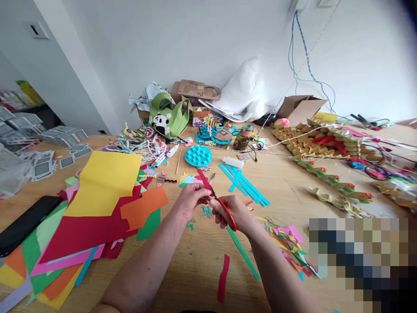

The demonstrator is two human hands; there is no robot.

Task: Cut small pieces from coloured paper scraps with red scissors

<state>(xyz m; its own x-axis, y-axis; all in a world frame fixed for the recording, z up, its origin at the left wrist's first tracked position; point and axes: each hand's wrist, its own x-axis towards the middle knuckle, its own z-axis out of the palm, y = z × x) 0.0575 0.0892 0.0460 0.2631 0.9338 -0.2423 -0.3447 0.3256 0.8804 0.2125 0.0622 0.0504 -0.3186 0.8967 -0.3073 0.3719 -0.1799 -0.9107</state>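
Note:
My left hand (191,201) pinches a short red paper strip (203,177) above the middle of the table. In my right hand (237,213) is a pair of scissors (233,219) with red handles, its blades pointing up and away beside the strip. Whether the blades touch the paper I cannot tell. Tiny blue and orange paper snippets (207,212) lie below my hands. Just beyond are small paper fish (189,179). A green strip (244,254) and another red strip (223,278) rest nearer to me. Several blue strips (249,187) lie to the right.
Coloured paper sheets (107,182) and a black phone (28,221) cover the left. Behind are a blue scalloped disc (198,155), a white glue bottle (233,162), a glass jar (243,138) and a green panda bag (169,117). Egg cartons (309,141) and paper scraps (291,248) occupy the right.

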